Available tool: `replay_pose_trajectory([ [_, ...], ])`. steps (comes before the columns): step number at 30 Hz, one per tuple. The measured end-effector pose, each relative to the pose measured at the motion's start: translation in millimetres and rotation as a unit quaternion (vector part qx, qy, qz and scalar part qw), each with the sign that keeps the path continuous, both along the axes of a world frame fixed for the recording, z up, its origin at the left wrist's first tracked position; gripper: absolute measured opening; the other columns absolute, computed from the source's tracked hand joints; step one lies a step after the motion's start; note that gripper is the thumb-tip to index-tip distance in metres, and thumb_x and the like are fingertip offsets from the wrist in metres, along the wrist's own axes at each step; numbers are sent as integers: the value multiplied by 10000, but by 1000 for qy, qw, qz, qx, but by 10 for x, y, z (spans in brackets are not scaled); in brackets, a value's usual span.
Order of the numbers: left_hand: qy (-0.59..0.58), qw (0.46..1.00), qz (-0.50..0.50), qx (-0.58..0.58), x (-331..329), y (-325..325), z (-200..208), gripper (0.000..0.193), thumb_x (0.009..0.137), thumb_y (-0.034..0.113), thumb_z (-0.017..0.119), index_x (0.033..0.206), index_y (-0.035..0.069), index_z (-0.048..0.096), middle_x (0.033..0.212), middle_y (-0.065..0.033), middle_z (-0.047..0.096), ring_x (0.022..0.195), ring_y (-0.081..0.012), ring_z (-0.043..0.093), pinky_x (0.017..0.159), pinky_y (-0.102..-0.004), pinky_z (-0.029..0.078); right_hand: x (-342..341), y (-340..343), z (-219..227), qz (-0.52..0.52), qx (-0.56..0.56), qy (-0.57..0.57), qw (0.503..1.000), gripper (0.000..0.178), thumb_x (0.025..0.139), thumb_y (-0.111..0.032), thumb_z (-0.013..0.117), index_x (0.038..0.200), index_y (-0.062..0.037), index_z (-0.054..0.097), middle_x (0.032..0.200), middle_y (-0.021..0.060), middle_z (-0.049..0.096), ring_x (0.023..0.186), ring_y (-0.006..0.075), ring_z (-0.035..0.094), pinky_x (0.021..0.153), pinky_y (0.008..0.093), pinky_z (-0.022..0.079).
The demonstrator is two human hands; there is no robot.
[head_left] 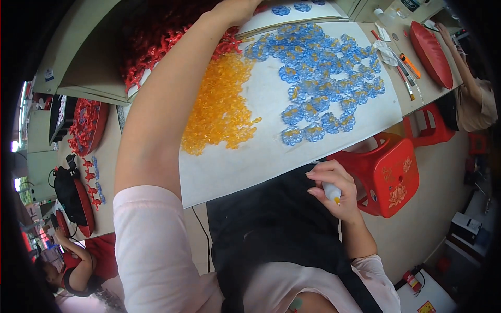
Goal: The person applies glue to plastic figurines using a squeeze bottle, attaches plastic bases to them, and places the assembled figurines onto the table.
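Observation:
My right hand (339, 182) is curled around a small white squeeze bottle (331, 191) with a yellow tip, just off the near edge of a white sheet (250, 172). My left arm stretches far across the worktop. At the upper edge my left hand (237, 10) is cut off, its fingers hidden, near red plastic pieces (148, 55) heaped at the far left. Small translucent orange-yellow pieces (219, 109) lie piled on the sheet. To their right spread many clear blue flower-shaped pieces (314, 132), several with yellow bits on them.
Red plastic stools (390, 175) stand at the right, below the table. An orange utility knife (410, 66), a brush (406, 86) and a red tray (430, 55) lie on the right worktop, beside another person's arm (459, 57). At left, a red tray (99, 128) holds red pieces; another person (78, 266) sits there.

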State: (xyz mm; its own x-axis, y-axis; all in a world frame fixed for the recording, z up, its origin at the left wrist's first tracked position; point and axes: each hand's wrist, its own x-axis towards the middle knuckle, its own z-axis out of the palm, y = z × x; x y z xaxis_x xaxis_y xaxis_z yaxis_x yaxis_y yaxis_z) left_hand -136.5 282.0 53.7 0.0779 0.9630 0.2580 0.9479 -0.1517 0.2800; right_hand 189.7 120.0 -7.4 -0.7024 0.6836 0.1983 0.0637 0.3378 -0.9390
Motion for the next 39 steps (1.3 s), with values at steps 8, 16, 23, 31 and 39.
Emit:
replay_pose_trajectory([
  [8, -404, 907, 84, 82, 191, -495, 77, 254, 796, 124, 524, 1023, 13, 508, 900, -150, 577, 814, -251, 563, 755, -341, 432, 6, 73, -137, 15, -54, 136, 989, 488, 672, 108, 510, 1060, -55, 264, 1098, 174, 351, 635, 117, 486, 553, 222, 407],
  [16, -631, 774, 51, -26, 830, -2177, -47, 343, 826, 52, 492, 1159, 0, 427, 973, -155, 559, 783, -168, 572, 764, -294, 445, -52, -34, 109, 2, -74, 135, 988, 368, 738, 65, 498, 1091, 0, 418, 1099, 135, 335, 817, 196, 530, 669, 270, 496],
  [23, -839, 530, 101, -69, 1288, -2692, -362, 374, 826, 70, 501, 1182, -3, 415, 942, -146, 574, 808, -171, 577, 763, -309, 474, -69, -222, 235, -40, -70, 188, 979, 387, 707, 14, 611, 1075, 21, 492, 980, 136, 439, 843, 211, 537, 714, 291, 504],
  [31, -816, 569, 65, -75, 1365, -2829, -466, 302, 798, 13, 542, 1090, -19, 475, 897, -87, 574, 764, -124, 577, 704, -235, 468, -156, -282, 395, -111, -108, 279, 948, 472, 567, -198, 785, 888, -79, 461, 878, 88, 503, 780, 146, 483, 681, 250, 412],
  [39, -838, 541, 63, -23, 1443, -2841, -497, 247, 767, -55, 550, 1007, -25, 498, 926, -78, 563, 854, -110, 542, 774, -219, 424, -162, -326, 414, -79, 142, 224, 961, 465, 585, -229, 784, 905, -72, 485, 859, 88, 504, 664, 152, 522, 576, 233, 412],
])
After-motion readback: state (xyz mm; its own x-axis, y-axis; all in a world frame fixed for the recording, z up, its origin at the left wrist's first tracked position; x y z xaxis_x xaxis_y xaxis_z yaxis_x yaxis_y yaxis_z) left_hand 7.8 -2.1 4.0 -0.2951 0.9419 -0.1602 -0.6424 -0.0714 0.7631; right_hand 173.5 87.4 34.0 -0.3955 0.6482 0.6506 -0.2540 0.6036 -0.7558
